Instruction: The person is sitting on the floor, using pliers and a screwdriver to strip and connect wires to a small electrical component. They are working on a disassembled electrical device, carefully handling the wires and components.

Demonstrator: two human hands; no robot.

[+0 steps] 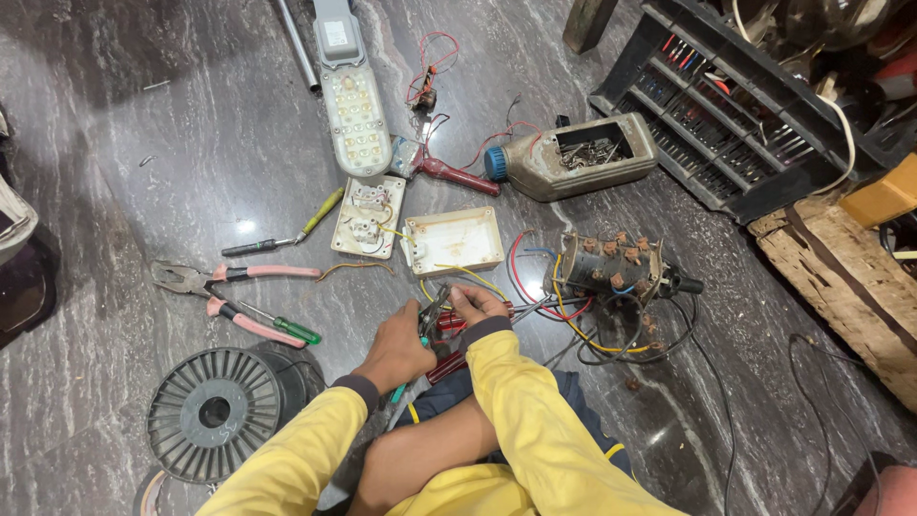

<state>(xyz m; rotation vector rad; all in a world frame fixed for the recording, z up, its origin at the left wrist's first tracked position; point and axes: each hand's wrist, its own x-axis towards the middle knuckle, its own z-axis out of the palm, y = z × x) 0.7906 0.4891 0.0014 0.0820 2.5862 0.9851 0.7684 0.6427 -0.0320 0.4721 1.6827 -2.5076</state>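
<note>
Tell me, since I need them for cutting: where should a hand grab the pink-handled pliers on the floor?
Grip the pliers around both pink handles, probably coming from the right. The handles splay open toward the right, while the metal jaws point left; a green screwdriver lies across the lower handle, so lift clear of it.

Both hands up close, working low in front of the knees.
Left hand (396, 349) curled in a closed grip, right hand (475, 306) just beside it with fingers pinched shut; yellow sleeves, forearms angling inward, wrists nearly touching.
</note>
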